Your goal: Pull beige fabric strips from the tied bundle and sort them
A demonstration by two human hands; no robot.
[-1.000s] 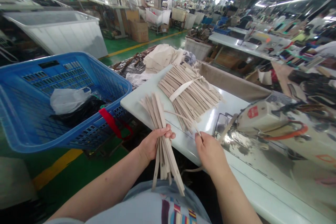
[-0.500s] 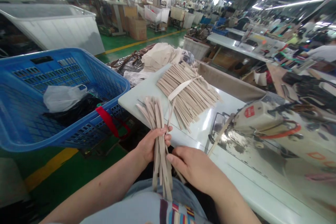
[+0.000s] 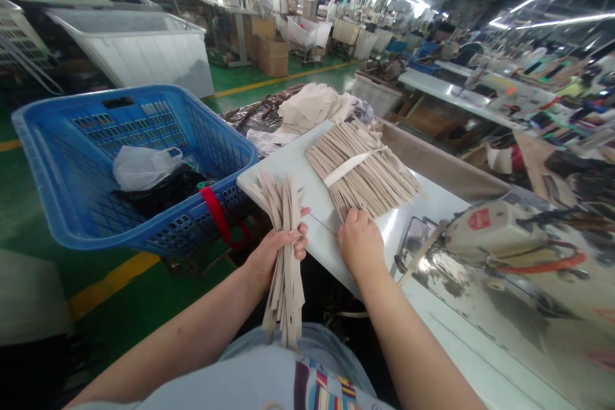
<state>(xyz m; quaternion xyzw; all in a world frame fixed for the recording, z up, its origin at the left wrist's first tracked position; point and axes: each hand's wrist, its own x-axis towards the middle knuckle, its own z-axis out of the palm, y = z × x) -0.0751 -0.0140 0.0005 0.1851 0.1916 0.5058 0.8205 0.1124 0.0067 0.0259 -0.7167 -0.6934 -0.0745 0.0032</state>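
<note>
My left hand [image 3: 278, 250] is wrapped round a bundle of beige fabric strips [image 3: 283, 295], held upright in front of my body with the ends fanned out above and below. My right hand [image 3: 361, 245] reaches over the white sewing table [image 3: 293, 170], its fingers curled at the near end of a wide pile of similar strips [image 3: 355, 170]. The fingertips touch the strips there; whether they grip one is hidden behind the hand. A broader pale strip [image 3: 348, 168] lies across the pile.
A blue plastic basket [image 3: 144, 230] with white and black bags stands at the left. On the right is a sewing machine [image 3: 509, 230] with a strip hanging at its front. Beige cloth pieces [image 3: 314, 106] lie beyond the table. People [image 3: 288, 0] work farther back.
My right hand has moved from beside the held bundle up and away to the near edge of the pile. The left hand still holds its bundle. The whole view has shifted slightly.
</note>
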